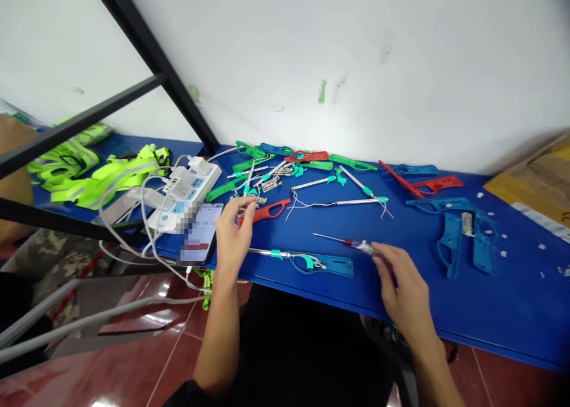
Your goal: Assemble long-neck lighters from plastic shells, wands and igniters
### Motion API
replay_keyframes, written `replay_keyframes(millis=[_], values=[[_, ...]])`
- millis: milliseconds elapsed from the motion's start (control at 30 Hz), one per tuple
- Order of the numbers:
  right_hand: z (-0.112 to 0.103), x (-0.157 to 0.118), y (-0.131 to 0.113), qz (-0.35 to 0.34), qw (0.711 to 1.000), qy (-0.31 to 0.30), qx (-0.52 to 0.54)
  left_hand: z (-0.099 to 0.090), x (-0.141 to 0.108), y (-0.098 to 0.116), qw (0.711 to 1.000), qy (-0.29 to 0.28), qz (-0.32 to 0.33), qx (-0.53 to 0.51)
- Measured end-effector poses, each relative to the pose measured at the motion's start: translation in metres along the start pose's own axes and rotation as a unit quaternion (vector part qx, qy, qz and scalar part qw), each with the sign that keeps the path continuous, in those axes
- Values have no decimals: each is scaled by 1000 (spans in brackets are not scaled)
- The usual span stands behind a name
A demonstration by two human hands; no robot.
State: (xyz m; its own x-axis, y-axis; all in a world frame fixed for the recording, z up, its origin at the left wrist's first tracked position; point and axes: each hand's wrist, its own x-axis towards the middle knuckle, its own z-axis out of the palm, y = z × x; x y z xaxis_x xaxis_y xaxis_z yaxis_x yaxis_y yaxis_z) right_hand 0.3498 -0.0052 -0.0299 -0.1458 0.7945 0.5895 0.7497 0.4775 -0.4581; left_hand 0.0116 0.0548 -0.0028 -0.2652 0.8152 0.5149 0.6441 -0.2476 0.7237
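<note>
My right hand (pixel 403 282) grips a small screwdriver (pixel 351 243) with a clear and red handle, its thin shaft pointing left over the blue table. My left hand (pixel 234 234) is at the near side of a pile of lighter parts, thumb and fingers drawn together; whatever they pinch is hidden. Beside those fingertips lies a red lighter shell (pixel 269 212). Between my hands, near the table edge, a blue lighter shell (pixel 338 267) lies with a metal tube (pixel 262 252) and teal pieces on it.
Metal rods, wires and green shells (pixel 227 188) lie along the wall. More blue shells (pixel 449 246) and a red one (pixel 439 185) lie at right, near a cardboard box (pixel 534 175). A phone (pixel 202 234), power strip (pixel 207 178) and looping cables (pixel 145 211) sit left.
</note>
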Motion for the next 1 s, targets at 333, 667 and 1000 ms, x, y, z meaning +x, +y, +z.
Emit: replay_keyframes(millis=[333, 667, 1000], values=[[-1, 2, -9, -88, 988, -118, -40, 20, -72, 39, 957, -214, 195, -13], [10, 7, -29, -57, 986, -146, 57, 16, -67, 40, 944, -293, 154, -8], [3, 30, -36, 74, 952, -115, 273, 22, -65, 37, 942, -295, 161, 16]])
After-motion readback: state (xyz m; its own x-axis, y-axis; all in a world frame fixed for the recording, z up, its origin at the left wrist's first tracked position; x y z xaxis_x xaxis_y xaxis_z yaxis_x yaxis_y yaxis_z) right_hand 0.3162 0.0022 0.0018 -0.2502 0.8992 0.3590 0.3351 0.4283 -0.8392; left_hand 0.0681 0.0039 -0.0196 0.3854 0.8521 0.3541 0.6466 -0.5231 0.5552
